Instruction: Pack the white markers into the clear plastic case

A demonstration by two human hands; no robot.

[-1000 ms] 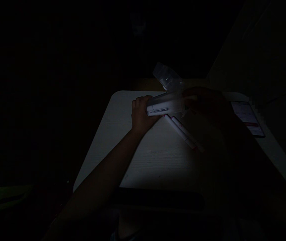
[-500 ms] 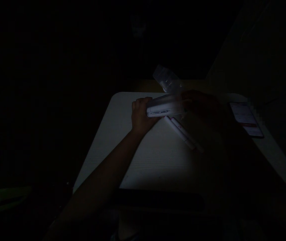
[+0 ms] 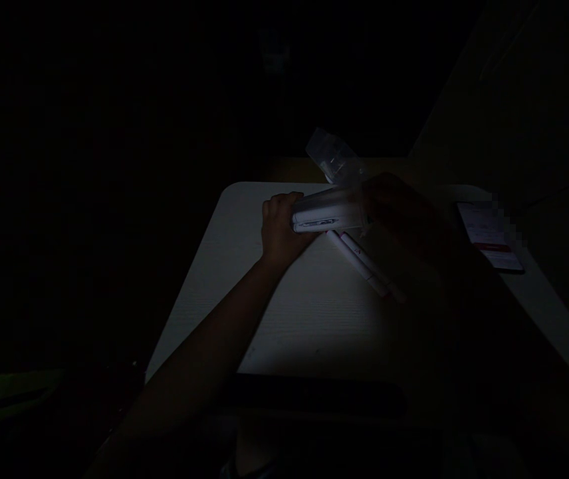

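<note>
My left hand (image 3: 280, 229) grips the left end of a clear plastic case (image 3: 332, 207), its fingers wrapped round that end. The case lies on its side and has white markers inside. Its hinged lid (image 3: 335, 156) stands open above the far side. My right hand (image 3: 391, 199) is at the case's right end, in deep shadow; its fingers are too dark to make out. Just below the case, two white markers (image 3: 357, 261) lie side by side, slanting down to the right.
A pale wood-grain table (image 3: 294, 319) with rounded corners bears everything. On its right side lies a phone (image 3: 488, 233) with a lit screen. A dark strip (image 3: 314, 394) runs along the near edge. Something green (image 3: 15, 392) shows at the lower left. The room around is nearly black.
My right hand has shifted slightly at the right end of the case. My left hand, the case and the loose markers stay practically where they were.
</note>
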